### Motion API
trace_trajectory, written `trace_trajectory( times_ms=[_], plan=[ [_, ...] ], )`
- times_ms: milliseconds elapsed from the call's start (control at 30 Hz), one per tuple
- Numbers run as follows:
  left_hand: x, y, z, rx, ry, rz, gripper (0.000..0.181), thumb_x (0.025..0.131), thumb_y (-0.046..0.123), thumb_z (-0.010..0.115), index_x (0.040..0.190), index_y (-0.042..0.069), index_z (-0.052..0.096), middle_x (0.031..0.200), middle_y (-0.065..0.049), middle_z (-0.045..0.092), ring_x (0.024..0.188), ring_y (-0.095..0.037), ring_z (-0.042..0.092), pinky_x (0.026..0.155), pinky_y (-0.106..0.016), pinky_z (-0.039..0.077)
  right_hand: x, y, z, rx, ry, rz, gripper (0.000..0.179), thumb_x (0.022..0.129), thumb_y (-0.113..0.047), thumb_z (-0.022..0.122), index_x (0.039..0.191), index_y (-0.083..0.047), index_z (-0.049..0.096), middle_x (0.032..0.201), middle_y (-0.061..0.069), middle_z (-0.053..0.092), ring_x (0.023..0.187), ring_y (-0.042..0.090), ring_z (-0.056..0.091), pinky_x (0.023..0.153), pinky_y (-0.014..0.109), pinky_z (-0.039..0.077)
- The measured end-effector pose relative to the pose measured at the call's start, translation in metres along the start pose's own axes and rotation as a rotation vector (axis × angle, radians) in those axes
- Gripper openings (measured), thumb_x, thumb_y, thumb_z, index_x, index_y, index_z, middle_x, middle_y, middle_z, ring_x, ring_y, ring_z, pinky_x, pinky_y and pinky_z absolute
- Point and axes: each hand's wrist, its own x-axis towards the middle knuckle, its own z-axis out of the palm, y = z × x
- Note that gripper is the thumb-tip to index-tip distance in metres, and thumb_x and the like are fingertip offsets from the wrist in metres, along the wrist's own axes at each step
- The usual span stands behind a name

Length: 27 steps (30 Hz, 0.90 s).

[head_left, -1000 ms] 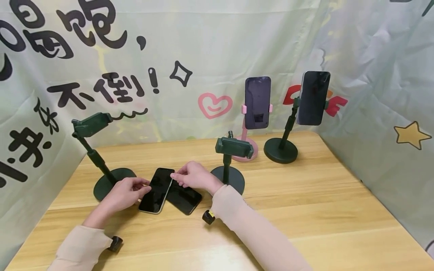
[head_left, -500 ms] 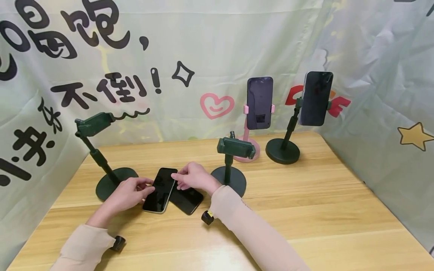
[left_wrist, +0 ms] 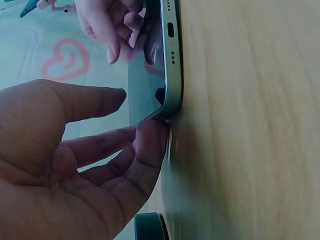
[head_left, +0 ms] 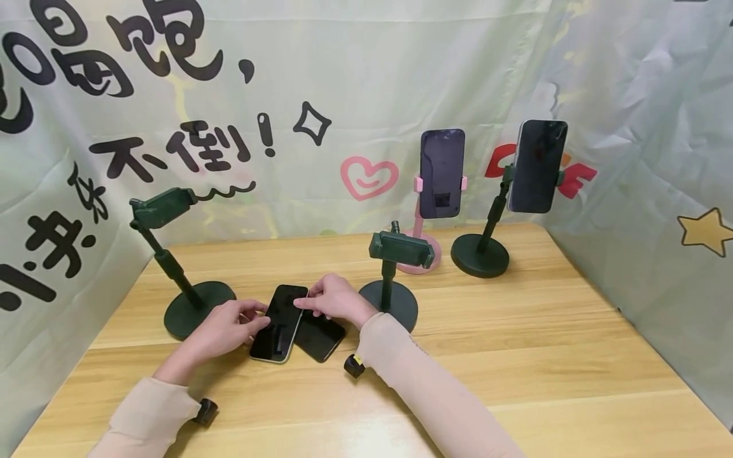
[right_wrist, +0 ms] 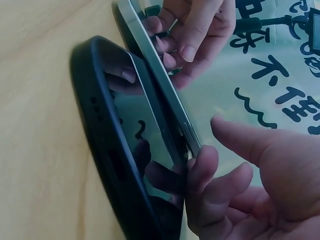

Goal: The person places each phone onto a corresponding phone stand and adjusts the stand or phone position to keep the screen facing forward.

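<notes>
A black-screened phone (head_left: 279, 323) with a pale metal edge lies screen up, its right side overlapping a second, dark phone (head_left: 321, 337) on the table. My left hand (head_left: 231, 326) is at the upper phone's left side; in the left wrist view its fingertips touch the corner and the thumb stands apart above the screen. From the right, my right hand (head_left: 338, 299) reaches over the dark phone, a fingertip against the upper phone's edge. In the right wrist view the right thumb is raised clear, and the upper phone (right_wrist: 167, 82) leans across the dark phone (right_wrist: 107, 135).
Green phone stands without phones rise behind my left hand (head_left: 172, 264) and beside my right hand (head_left: 389, 280). Farther back, a pink stand (head_left: 420, 254) and a green stand (head_left: 481, 256) each hold a phone. A printed cloth (head_left: 286, 63) hangs behind the wooden table (head_left: 515, 356).
The upper phone has slid slightly right over the dark phone, with both hands staying at its sides. The head view has turned a little to the left. The stands have not moved.
</notes>
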Motion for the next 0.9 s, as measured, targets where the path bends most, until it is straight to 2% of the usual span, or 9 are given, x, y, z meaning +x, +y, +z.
trace_trajectory(
  times_ms=[133, 200, 433, 567, 700, 833, 900],
  plan=[
    [0.000, 0.001, 0.001, -0.012, -0.014, 0.005, 0.037, 0.105, 0.024, 0.070, 0.132, -0.002, 0.069, 0.100, -0.007, 0.075, 0.074, -0.014, 0.071, 0.067, -0.029, 0.059, -0.001, -0.002, 0.003, -0.041, 0.015, 0.003, 0.032, 0.092, -0.037, 0.087, 0.082, -0.009, 0.075, 0.065, 0.000, 0.066, 0.051, 0.011, 0.055, 0.053, 0.023, 0.048],
    [0.001, 0.002, 0.002, -0.024, -0.021, 0.002, 0.037, 0.105, 0.023, 0.070, 0.132, -0.002, 0.069, 0.100, -0.007, 0.075, 0.075, -0.014, 0.072, 0.068, -0.030, 0.060, -0.001, -0.003, 0.005, -0.056, 0.026, 0.018, 0.034, 0.089, -0.037, 0.090, 0.080, -0.009, 0.072, 0.063, 0.000, 0.064, 0.050, 0.011, 0.054, 0.052, 0.023, 0.047],
    [0.000, 0.007, 0.005, -0.066, -0.036, -0.004, 0.038, 0.104, 0.022, 0.071, 0.132, -0.003, 0.068, 0.101, -0.009, 0.074, 0.076, -0.016, 0.072, 0.067, -0.031, 0.061, -0.001, -0.003, 0.009, -0.046, 0.064, 0.074, 0.043, 0.082, -0.034, 0.096, 0.097, -0.010, 0.065, 0.065, -0.002, 0.059, 0.052, 0.012, 0.056, 0.055, 0.024, 0.047],
    [-0.001, 0.009, 0.006, -0.067, -0.036, -0.008, 0.037, 0.104, 0.021, 0.071, 0.132, -0.002, 0.068, 0.100, -0.009, 0.073, 0.077, -0.017, 0.071, 0.067, -0.030, 0.061, -0.001, -0.002, 0.009, -0.037, 0.058, 0.078, 0.042, 0.082, -0.032, 0.096, 0.094, -0.010, 0.063, 0.068, -0.002, 0.059, 0.055, 0.013, 0.056, 0.054, 0.024, 0.047],
    [-0.001, 0.011, 0.006, -0.079, -0.040, -0.014, 0.039, 0.104, 0.021, 0.071, 0.135, -0.002, 0.067, 0.102, -0.010, 0.072, 0.077, -0.017, 0.071, 0.067, -0.031, 0.061, -0.001, -0.001, 0.006, -0.040, 0.046, 0.042, 0.041, 0.085, -0.030, 0.094, 0.093, -0.010, 0.060, 0.073, -0.002, 0.058, 0.063, 0.013, 0.055, 0.059, 0.024, 0.045],
    [-0.003, 0.013, 0.004, -0.110, -0.047, -0.017, 0.045, 0.104, 0.021, 0.071, 0.141, -0.003, 0.063, 0.105, -0.012, 0.071, 0.079, -0.019, 0.072, 0.067, -0.033, 0.061, -0.001, -0.001, 0.002, 0.002, 0.043, -0.006, 0.042, 0.086, -0.026, 0.093, 0.102, -0.009, 0.058, 0.081, -0.002, 0.057, 0.074, 0.013, 0.052, 0.068, 0.024, 0.042],
    [-0.004, 0.014, 0.004, -0.119, -0.050, -0.016, 0.048, 0.104, 0.021, 0.071, 0.143, -0.003, 0.061, 0.107, -0.013, 0.071, 0.080, -0.019, 0.072, 0.068, -0.034, 0.062, -0.002, -0.001, 0.001, 0.042, 0.040, -0.019, 0.043, 0.086, -0.023, 0.092, 0.107, -0.007, 0.058, 0.083, -0.001, 0.057, 0.075, 0.014, 0.053, 0.070, 0.024, 0.043]
  ],
)
